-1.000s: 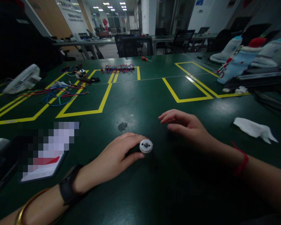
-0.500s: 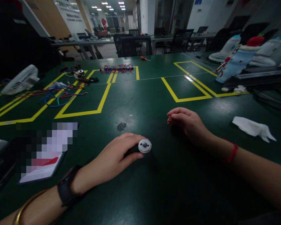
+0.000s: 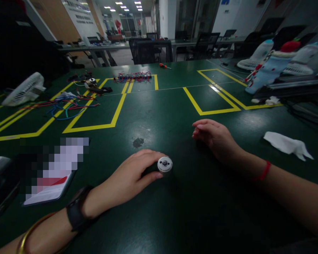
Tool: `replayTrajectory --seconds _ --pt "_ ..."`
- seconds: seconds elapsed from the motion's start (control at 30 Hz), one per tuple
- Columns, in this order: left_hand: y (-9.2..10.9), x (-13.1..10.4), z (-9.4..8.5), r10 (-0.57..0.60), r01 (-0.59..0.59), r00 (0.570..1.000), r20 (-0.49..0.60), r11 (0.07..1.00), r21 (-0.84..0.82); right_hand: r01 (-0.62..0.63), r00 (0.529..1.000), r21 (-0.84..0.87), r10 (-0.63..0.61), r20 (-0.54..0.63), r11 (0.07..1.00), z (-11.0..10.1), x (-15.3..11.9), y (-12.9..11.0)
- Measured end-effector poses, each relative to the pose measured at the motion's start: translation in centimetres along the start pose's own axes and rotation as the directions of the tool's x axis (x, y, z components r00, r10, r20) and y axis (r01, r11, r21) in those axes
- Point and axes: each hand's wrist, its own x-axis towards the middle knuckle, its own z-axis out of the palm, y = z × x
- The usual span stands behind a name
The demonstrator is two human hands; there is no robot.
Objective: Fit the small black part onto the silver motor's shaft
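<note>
My left hand (image 3: 136,173) rests on the green table (image 3: 159,225), thumb and forefinger closed about a small electric motor (image 3: 165,164). The motor looks like a short silver cylinder standing upright. Its round top face, with a centre shaft and small dark holes, points up at me; most of its side is hidden. To the right, my right hand (image 3: 214,137) lies on its edge, apart from the motor. Its fingers are loosely curled together with the thumb over them, and no object shows in them.
A phone (image 3: 49,188) lies left of my left arm, and a crumpled white tissue (image 3: 287,143) right of my right hand. Farther back are loose wires (image 3: 66,106), a wire bundle (image 3: 134,76), a screwdriver (image 3: 164,66), a white fan (image 3: 26,90) and yellow tape outlines (image 3: 219,112).
My right hand has shifted very slightly right. My left hand keeps its hold on the motor, almost unmoved. The whole view has drifted a little.
</note>
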Motion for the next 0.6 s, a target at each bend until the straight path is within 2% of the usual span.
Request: replayTrajectory --seconds 0.1,0.2,0.27,0.37,0.4,0.47,0.6 --pt "0.0 0.0 0.0 -0.004 0.004 1.0 -0.001 1.0 0.002 0.042 0.998 -0.112 -0.035 0.058 0.993 0.0 -0.2 0.3" --pt "0.0 0.0 0.0 -0.008 0.008 1.0 0.001 1.0 0.001 0.183 0.967 -0.381 -0.097 0.234 0.906 0.1 -0.5 0.4" --pt "0.0 -0.1 0.1 -0.001 0.001 1.0 -0.002 1.0 -0.002 0.357 0.909 -0.523 -0.16 0.384 0.774 0.4 -1.0 0.4" --pt "-0.1 -0.1 0.1 0.006 -0.006 1.0 -0.006 1.0 -0.005 0.604 0.782 -0.56 -0.287 0.553 0.567 1.4 -2.1 -0.2" --pt "-0.2 -0.1 0.1 0.006 -0.006 1.0 -0.007 1.0 -0.006 0.647 0.751 -0.553 -0.317 0.579 0.524 1.9 -2.5 -0.4" --pt "-0.2 -0.1 0.2 0.008 -0.009 1.0 -0.011 1.0 -0.006 0.683 0.723 -0.544 -0.35 0.596 0.487 2.9 -3.5 -0.9" --pt "-0.3 -0.2 0.2 0.015 -0.015 1.0 -0.021 1.0 -0.01 0.704 0.71 -0.58 -0.37 0.599 0.41 4.4 -5.0 -1.3"
